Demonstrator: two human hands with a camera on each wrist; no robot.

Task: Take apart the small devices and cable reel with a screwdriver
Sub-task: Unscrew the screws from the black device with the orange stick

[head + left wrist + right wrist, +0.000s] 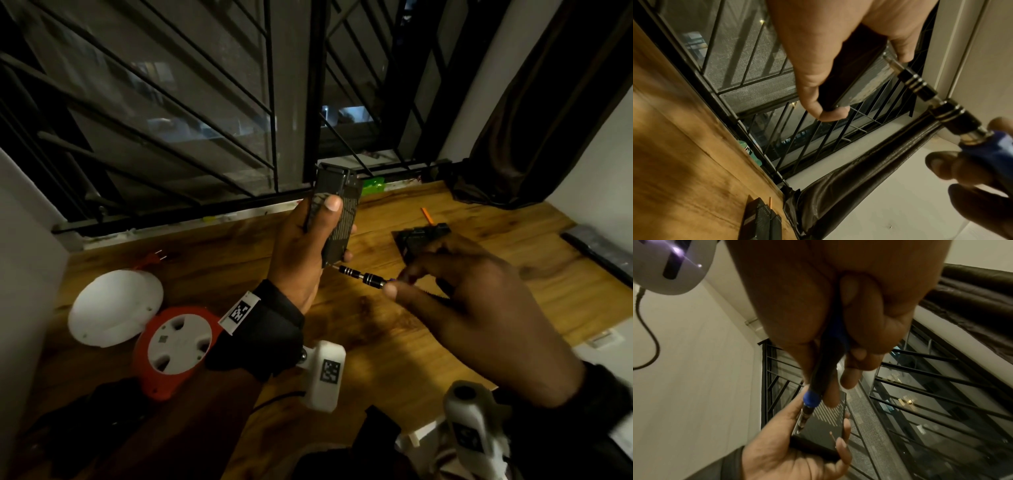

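Observation:
My left hand (308,246) grips a slim black device (337,209) upright above the wooden desk (394,342), thumb across its face. My right hand (455,294) pinches a screwdriver (363,275) with a black ringed shaft and blue handle (982,146); its tip meets the device's lower corner (799,430). The orange cable reel (171,346) with a white centre lies at lower left, and a white round cover (114,306) lies beside it. Another black device (421,240) lies on the desk behind my right hand.
A barred window (205,120) runs along the desk's far edge. A dark curtain (548,120) hangs at right. An orange pencil-like stick (426,215), a green object (373,185) by the sill and a dark flat item (603,250) at far right lie around.

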